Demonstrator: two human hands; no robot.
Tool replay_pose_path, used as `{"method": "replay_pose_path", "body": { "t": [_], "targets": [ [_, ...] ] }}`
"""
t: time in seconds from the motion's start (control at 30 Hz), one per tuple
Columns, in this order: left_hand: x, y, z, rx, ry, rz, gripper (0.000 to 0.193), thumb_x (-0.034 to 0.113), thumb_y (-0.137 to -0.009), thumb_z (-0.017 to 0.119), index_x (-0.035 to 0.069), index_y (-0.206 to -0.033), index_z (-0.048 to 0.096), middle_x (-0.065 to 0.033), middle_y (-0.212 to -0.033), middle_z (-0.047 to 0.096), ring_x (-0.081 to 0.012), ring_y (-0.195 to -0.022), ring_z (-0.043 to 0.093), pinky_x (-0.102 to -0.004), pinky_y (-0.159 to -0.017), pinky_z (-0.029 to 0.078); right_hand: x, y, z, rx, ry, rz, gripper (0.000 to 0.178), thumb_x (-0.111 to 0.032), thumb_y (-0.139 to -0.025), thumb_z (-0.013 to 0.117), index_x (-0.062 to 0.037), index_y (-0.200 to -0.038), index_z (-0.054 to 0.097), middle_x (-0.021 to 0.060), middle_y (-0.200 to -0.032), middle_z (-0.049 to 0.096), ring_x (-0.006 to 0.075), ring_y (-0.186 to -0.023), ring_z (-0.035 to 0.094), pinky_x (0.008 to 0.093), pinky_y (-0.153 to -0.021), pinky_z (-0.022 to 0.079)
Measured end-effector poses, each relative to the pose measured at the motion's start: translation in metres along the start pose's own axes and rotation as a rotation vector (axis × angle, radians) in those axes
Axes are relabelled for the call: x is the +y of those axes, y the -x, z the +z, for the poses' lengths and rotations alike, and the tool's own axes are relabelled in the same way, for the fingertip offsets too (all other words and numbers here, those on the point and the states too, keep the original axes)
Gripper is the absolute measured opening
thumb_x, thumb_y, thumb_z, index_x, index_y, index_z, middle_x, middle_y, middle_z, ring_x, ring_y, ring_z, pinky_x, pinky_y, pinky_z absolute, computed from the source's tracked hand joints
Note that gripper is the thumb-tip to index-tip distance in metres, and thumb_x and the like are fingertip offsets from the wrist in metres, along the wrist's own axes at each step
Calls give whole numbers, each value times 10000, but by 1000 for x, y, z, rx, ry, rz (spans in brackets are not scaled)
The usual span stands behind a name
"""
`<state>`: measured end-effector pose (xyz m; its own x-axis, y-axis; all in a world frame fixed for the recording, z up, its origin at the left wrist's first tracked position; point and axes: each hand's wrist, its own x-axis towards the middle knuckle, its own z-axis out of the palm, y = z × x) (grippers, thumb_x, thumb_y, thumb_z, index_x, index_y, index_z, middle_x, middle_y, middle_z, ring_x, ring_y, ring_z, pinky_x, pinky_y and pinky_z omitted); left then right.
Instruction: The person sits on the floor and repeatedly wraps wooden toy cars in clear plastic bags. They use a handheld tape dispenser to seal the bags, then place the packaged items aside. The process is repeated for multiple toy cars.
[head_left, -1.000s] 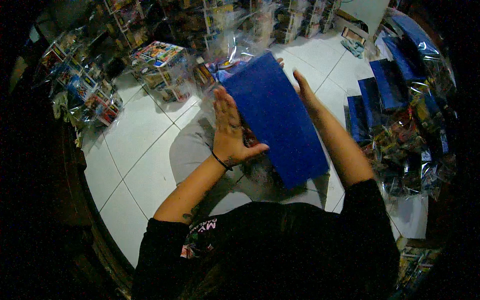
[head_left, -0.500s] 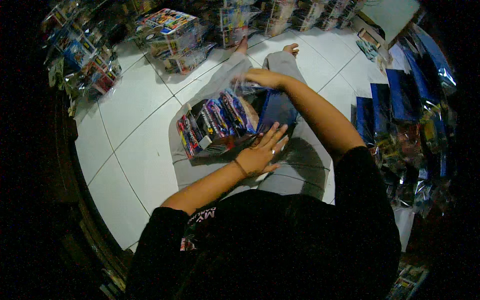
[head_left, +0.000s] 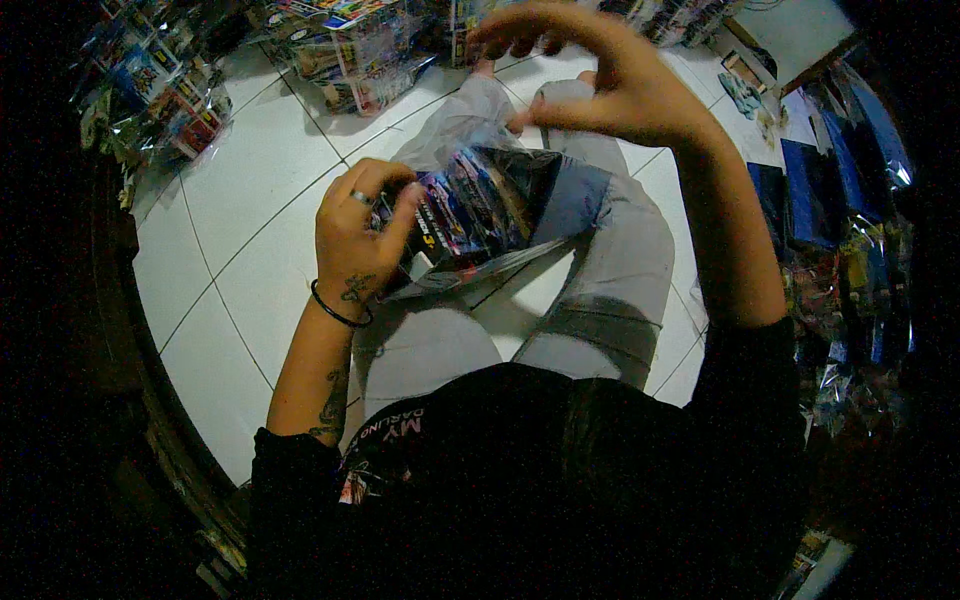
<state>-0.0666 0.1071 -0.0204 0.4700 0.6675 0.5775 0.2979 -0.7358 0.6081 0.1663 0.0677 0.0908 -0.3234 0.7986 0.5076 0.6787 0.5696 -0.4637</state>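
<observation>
Across my lap lies a clear plastic bag (head_left: 500, 262) wrapped round a row of thin, colourful printed packs (head_left: 465, 215). A dark blue panel (head_left: 573, 200) forms its right end, and loose film sticks up along the far side. My left hand (head_left: 355, 225) is closed round the bag's left end, thumb on the near side and fingers over the far side. Above the far right of the bag, my right hand (head_left: 620, 90) is raised with thumb and fingers spread, and nothing shows between them.
Plastic-wrapped printed bundles (head_left: 345, 60) stand on the white tiled floor (head_left: 250, 250) ahead, with more wrapped bundles (head_left: 165, 95) at the far left. Blue-panelled wrapped packs (head_left: 815, 190) are lined up at the right. A crumpled cloth (head_left: 738, 95) lies at the far right.
My left hand has moved from the bag's near right side to its left end and closed there. My right hand has lifted off the far side, its fingers spread. The bag has shifted slightly.
</observation>
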Motion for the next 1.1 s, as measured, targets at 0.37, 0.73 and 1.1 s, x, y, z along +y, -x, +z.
{"method": "replay_pose_path", "body": {
  "t": [0.37, 0.73, 1.1],
  "targets": [
    [-29, 43, -23, 47, 137, -59, 55, 19, -794, 592, 14, -775, 541, -95, -758, 555, -238, -737, 519, -304, -670, 422, 25, 27, 33, -155, -18, -68, 106, -78, -788, 669, -9, -827, 599, 84, -787, 593, 208, -760, 582, 327, -681, 441],
    [3, -4, -20, 8, 154, 31, 205, 99, -751, 688, 31, -920, 594, -91, -831, 579, -206, -793, 563, -308, -719, 440, 9, 5, 42, -68, -142, -34, 110, -99, -778, 687, -26, -825, 619, 43, -789, 595, 162, -724, 554, 270, -684, 434],
    [-12, 16, -39, -244, 173, -281, 226, 123, -748, 721, 12, -903, 599, -79, -802, 590, -155, -735, 551, -286, -684, 454, 18, 9, 45, -131, -111, -39, 121, -116, -813, 653, -2, -817, 614, 69, -766, 597, 161, -739, 562, 283, -687, 438]
  ]
}}
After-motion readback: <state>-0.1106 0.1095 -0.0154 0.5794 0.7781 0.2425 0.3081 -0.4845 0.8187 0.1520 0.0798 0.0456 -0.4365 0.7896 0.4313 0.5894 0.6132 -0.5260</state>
